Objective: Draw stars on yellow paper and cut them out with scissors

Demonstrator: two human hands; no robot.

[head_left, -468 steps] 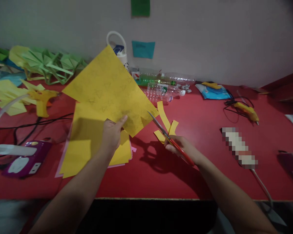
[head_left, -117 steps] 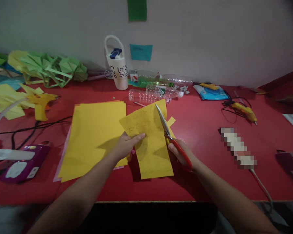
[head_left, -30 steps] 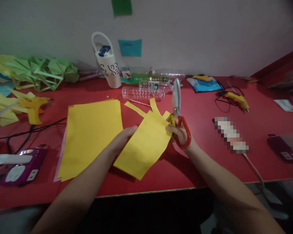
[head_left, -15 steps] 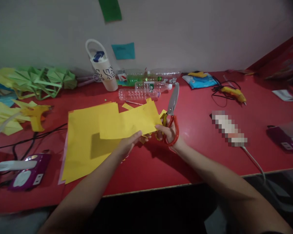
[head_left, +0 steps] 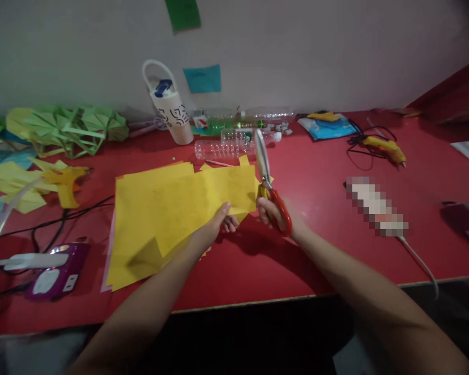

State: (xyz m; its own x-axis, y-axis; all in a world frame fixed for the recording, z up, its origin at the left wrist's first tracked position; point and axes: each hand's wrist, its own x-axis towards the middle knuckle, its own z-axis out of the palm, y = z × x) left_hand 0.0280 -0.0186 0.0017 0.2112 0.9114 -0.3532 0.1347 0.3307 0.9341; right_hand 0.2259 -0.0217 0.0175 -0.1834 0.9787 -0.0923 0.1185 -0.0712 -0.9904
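Note:
My left hand [head_left: 221,221] is closed on a piece of yellow paper [head_left: 234,187], thumb on top and fingers curled beneath its lower edge. Beside the paper's right edge, my right hand [head_left: 271,212] is wrapped around the red and yellow handles of a pair of scissors [head_left: 263,161]. The blades point up and away from me and look closed together. Beneath the held piece and to its left lies a stack of yellow sheets [head_left: 140,219], with pink paper showing at its left edge. Small yellow scraps [head_left: 244,160] lie behind the held paper.
Clear plastic bottles [head_left: 214,150] lie near the wall, beside a white tumbler [head_left: 174,117]. One yellow glue gun [head_left: 64,182] is at left, another [head_left: 383,148] at right. A purple power strip [head_left: 58,273], folded green paper [head_left: 78,127] and a blue packet [head_left: 326,127] also occupy the red table.
My right hand has let go of the paper's right end and shifted slightly right, while the scissors tilted left. The paper has turned in my left hand. The view has shifted a little.

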